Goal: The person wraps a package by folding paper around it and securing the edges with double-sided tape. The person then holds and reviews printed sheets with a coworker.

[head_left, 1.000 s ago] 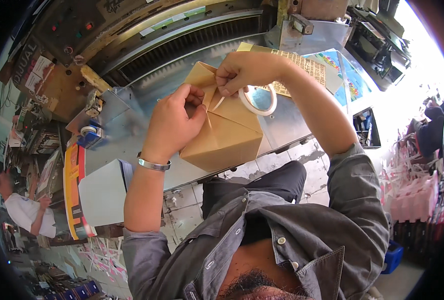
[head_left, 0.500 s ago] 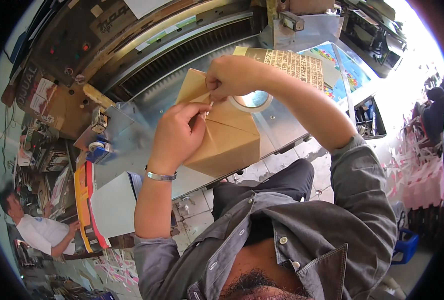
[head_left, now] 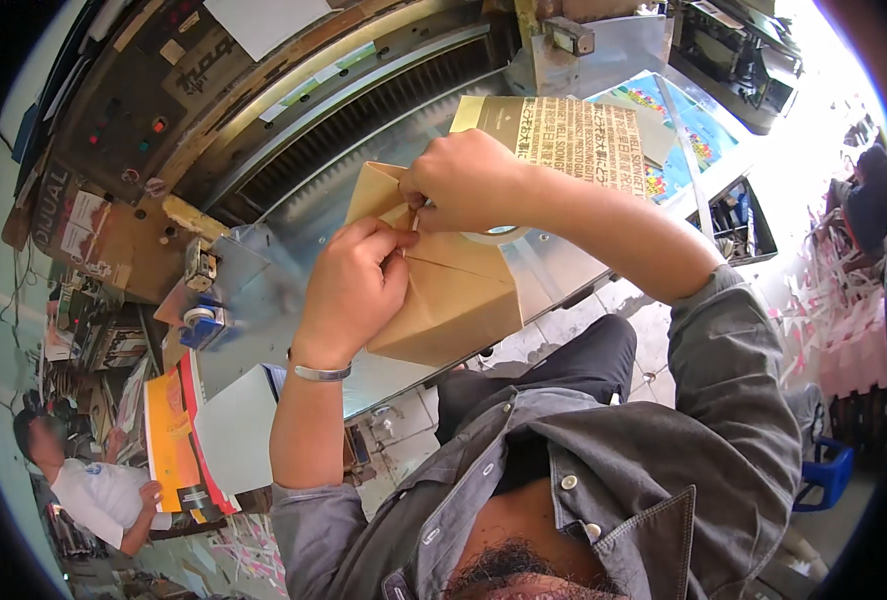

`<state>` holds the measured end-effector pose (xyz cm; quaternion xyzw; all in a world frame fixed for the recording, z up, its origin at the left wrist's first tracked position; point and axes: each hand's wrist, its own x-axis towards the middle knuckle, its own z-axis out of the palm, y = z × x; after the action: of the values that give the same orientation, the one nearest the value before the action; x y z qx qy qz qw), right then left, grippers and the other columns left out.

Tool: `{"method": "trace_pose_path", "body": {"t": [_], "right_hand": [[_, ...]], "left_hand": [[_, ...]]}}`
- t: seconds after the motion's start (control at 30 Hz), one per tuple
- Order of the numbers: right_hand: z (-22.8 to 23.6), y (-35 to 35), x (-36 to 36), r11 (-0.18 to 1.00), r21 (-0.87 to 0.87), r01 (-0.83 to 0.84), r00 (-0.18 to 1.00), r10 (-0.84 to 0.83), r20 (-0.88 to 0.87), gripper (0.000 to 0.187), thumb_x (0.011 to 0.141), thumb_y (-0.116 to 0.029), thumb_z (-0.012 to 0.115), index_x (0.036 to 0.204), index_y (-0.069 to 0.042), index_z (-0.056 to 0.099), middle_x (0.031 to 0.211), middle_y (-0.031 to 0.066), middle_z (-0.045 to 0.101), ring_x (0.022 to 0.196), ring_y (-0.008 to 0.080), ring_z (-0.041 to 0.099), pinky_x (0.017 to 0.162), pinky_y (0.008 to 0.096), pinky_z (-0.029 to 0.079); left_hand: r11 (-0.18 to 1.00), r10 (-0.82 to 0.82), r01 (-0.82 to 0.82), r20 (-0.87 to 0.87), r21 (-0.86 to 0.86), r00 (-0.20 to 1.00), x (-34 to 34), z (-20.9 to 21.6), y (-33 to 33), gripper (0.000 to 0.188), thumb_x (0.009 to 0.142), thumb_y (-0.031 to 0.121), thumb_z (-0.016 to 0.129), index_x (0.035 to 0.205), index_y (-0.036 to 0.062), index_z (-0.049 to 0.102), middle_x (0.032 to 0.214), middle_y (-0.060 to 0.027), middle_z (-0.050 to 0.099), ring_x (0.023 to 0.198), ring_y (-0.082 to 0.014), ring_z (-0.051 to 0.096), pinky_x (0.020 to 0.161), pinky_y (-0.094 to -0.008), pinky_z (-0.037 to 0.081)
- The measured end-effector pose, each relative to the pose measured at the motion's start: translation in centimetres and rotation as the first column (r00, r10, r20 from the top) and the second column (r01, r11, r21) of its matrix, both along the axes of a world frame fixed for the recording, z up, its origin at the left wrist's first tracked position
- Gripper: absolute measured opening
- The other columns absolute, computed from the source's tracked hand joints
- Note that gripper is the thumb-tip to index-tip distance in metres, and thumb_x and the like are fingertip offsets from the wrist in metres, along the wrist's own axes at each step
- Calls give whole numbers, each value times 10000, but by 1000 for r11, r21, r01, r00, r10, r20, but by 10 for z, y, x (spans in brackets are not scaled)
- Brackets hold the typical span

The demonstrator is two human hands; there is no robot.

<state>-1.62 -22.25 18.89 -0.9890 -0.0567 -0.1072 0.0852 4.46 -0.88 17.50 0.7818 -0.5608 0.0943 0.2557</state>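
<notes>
Left hand (head_left: 354, 285): here it is, thumb and fingers pinched together at the upper seam of the tan box (head_left: 454, 320).
Right hand (head_left: 464, 185): curled tight just beyond, fingertips closed on a thin white strip (head_left: 416, 217), the exact hold partly hidden.
Tan box position: directly under the hands, close to the near edge of the metal desk (head_left: 264, 320); its inside is out of sight, so contents can't be told.
Seam risk: watch this one, a slack left pinch could let the folded panels spring apart, and the strip might skew or crease.
Tape roll (head_left: 501, 236): just a sliver of rim below the right wrist; a brushing forearm could snag it and tug the strip loose.
Near-edge risk: a hard press might skid the box over, that metal looks slick.
Blue dispenser (head_left: 216, 330): out left, a small roll (head_left: 200, 316) seated inside.
Dark tray (head_left: 765, 235): over on the right, crowded with small items (head_left: 732, 222) too jumbled to name.
Patterned paper (head_left: 579, 140): far side, beside colourful prints (head_left: 689, 125).
</notes>
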Motion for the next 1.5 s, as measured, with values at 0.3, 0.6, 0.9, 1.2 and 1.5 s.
{"method": "trace_pose_path", "body": {"t": [0.3, 0.6, 0.9, 1.2, 1.5], "right_hand": [[6, -14, -7, 997, 71, 35, 987, -46, 156, 195, 870, -277, 702, 1009, -158, 770, 847, 93, 751, 827, 315, 742, 747, 445, 584], [-41, -91, -46, 847, 511, 144, 893, -334, 302, 581, 849, -396, 808, 1394, -245, 676, 956, 145, 710, 918, 311, 712, 867, 445, 553], [-181, -115, -30, 725, 417, 548, 797, -604, 3, 932, 880, -548, 792, 1664, -242, 392, 1247, 212, 695, 1233, 398, 660, 1050, 476, 523], [-57, -51, -30, 851, 478, -218, 894, -23, 447, 280, 890, -271, 779, 1132, -130, 800, 1049, 93, 742, 1016, 336, 709, 880, 444, 572], [-33, -18, -15, 906, 291, -307, 927, 216, 306, 207, 845, -200, 690, 992, -134, 818, 970, 97, 767, 895, 335, 737, 796, 451, 588]], "left_hand": [[998, 30, -27, -64, 55, 998, 0, 2, 0, 269, 908, 22, 625, 1117, 37, 794, 1062, -169, 731, 975, -382, 694, 876, -439, 563], [994, -12, -5, 156, 108, 988, 2, 0, -7, 339, 910, -3, 585, 1206, 20, 749, 1014, -160, 680, 941, -377, 668, 862, -446, 550], [991, -83, 84, -11, 100, 996, 1, 9, 2, 155, 909, 17, 599, 1022, -23, 697, 1014, -168, 676, 944, -372, 672, 856, -441, 554], [992, -71, 68, 22, 105, 997, -1, 10, 2, 120, 890, 45, 643, 979, -21, 689, 998, -180, 674, 963, -394, 671, 858, -450, 551], [992, -105, 103, 28, 73, 994, 5, 8, 5, 145, 886, 47, 648, 1007, -18, 693, 1021, -187, 677, 960, -403, 672, 858, -446, 554]]}}
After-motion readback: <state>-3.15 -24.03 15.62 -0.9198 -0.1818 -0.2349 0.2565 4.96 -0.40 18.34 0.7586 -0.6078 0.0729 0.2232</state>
